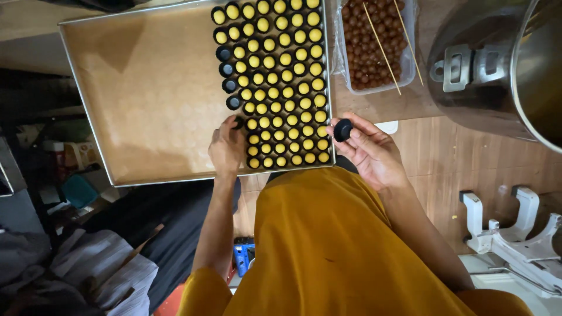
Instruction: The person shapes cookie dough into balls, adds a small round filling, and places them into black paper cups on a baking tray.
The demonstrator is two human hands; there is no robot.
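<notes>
Baking tray (pixel 88 99) cut off along its top edge, far corners out of frame, with the top row of yellow dough balls (pixel 281 76) clipped there. Left hand (pixel 226 149) covering part of the tray's near rim and hiding most of 1 black paper cup (pixel 238 122) under the fingertips. Right of the tray, clear tub of brown balls (pixel 374 44) cut by the top edge, 2 skewers (pixel 383 50) running out of frame. Further right, steel mixing bowl (pixel 497 64) cropped at top and right. Below the tray, floor clutter (pixel 70 257) too dark and blurred to identify. White mixer base (pixel 515 240) cut off at the right edge.
</notes>
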